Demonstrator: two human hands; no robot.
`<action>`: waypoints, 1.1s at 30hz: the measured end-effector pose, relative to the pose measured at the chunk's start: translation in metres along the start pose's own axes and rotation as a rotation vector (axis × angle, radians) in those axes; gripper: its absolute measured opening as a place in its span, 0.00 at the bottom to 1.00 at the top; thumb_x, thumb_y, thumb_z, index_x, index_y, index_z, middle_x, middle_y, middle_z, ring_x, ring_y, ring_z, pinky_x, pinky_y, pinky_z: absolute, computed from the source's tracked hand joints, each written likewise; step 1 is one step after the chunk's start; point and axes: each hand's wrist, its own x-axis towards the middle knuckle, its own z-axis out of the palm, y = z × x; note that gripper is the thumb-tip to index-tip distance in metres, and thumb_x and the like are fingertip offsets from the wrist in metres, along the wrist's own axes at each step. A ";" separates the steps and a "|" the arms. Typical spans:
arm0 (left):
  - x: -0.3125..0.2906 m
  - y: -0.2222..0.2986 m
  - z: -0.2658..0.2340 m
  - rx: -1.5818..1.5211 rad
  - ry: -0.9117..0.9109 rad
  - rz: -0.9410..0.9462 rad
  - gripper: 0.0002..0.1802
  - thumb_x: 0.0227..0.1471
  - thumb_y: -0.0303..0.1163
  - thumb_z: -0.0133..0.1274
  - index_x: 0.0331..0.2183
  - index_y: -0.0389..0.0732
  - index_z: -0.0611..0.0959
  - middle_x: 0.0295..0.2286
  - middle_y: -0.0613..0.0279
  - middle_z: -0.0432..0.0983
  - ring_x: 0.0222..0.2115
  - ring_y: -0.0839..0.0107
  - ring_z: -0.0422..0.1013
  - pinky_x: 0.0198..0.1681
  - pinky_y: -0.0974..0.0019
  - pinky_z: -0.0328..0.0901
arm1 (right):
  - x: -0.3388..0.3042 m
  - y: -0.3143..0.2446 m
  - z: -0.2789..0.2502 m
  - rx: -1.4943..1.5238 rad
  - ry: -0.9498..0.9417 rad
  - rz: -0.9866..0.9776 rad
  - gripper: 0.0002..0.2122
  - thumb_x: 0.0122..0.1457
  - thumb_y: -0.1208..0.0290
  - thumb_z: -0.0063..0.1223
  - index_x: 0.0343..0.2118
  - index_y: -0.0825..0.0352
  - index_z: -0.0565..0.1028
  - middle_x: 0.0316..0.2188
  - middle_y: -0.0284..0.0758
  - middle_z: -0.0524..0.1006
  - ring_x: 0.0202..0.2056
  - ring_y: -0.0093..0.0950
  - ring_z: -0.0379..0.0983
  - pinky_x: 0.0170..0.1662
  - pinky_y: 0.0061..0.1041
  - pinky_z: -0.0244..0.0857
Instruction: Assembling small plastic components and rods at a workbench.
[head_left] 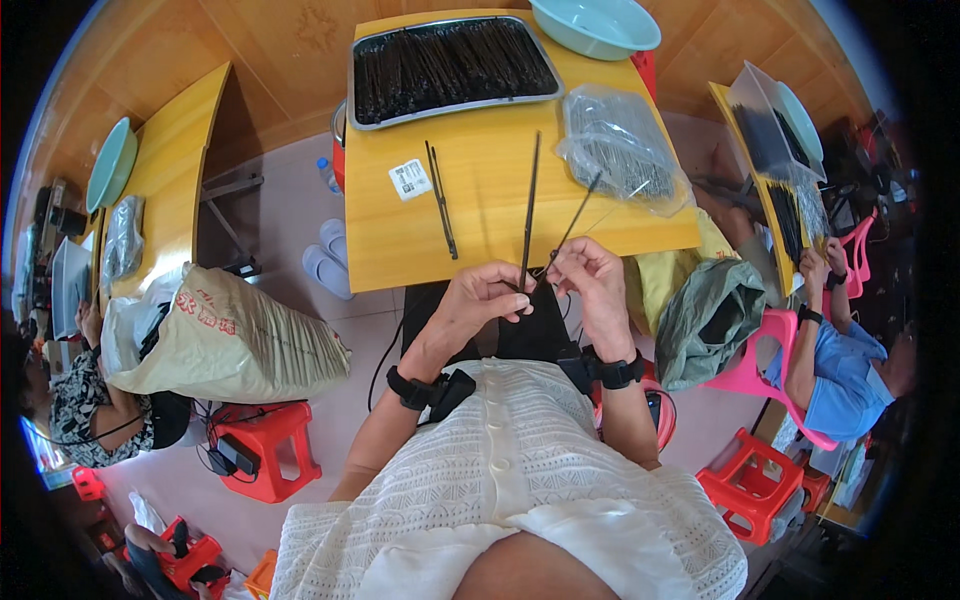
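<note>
1. Head view: the wearer's white knitted top (490, 420) fills the lower middle, cut off by the bottom edge; curled fingers cover the lower ends of the held sticks, so whether these join cannot be told; farther on, shine and folds blur what lies inside the clear plastic bag (620, 145)
2. The left hand (480, 303) has thumb and fingertips pinched together on a long dark stick (530, 205), which rises nearly upright above the table
3. The right hand (590, 283), just beside it, is clamped between thumb and finger on a thinner dark stick (580, 221), slanting up to the right
4. The front edge of the yellow table (390, 245) runs close by both hands; beyond it, a stretch of bare wood separates two dark sticks (441, 205) on the left from the plastic bag on the right
5. Along the back, a metal tray (460, 105) heaped with dark sticks and a pale green basin (598, 30) take up the room
</note>
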 end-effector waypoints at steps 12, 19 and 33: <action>-0.001 0.004 -0.001 -0.080 -0.045 0.071 0.15 0.45 0.23 0.54 0.37 0.39 0.70 0.28 0.62 0.73 0.29 0.73 0.72 0.31 0.73 0.67 | 0.004 0.003 0.002 0.212 -0.133 0.169 0.05 0.53 0.71 0.51 0.27 0.67 0.72 0.20 0.29 0.73 0.21 0.14 0.68 0.21 0.10 0.59; -0.003 0.005 -0.003 -0.103 -0.048 0.079 0.19 0.43 0.20 0.54 0.39 0.39 0.69 0.29 0.59 0.74 0.30 0.72 0.73 0.32 0.73 0.68 | 0.003 0.005 0.007 0.243 -0.218 0.295 0.03 0.53 0.73 0.51 0.27 0.65 0.72 0.18 0.26 0.70 0.18 0.13 0.64 0.20 0.09 0.56; -0.004 0.007 -0.002 -0.121 -0.069 0.092 0.19 0.43 0.19 0.54 0.39 0.39 0.69 0.29 0.60 0.75 0.31 0.76 0.71 0.32 0.74 0.69 | 0.002 0.007 0.005 0.238 -0.226 0.348 0.03 0.52 0.72 0.51 0.26 0.64 0.72 0.18 0.25 0.70 0.17 0.12 0.63 0.20 0.09 0.55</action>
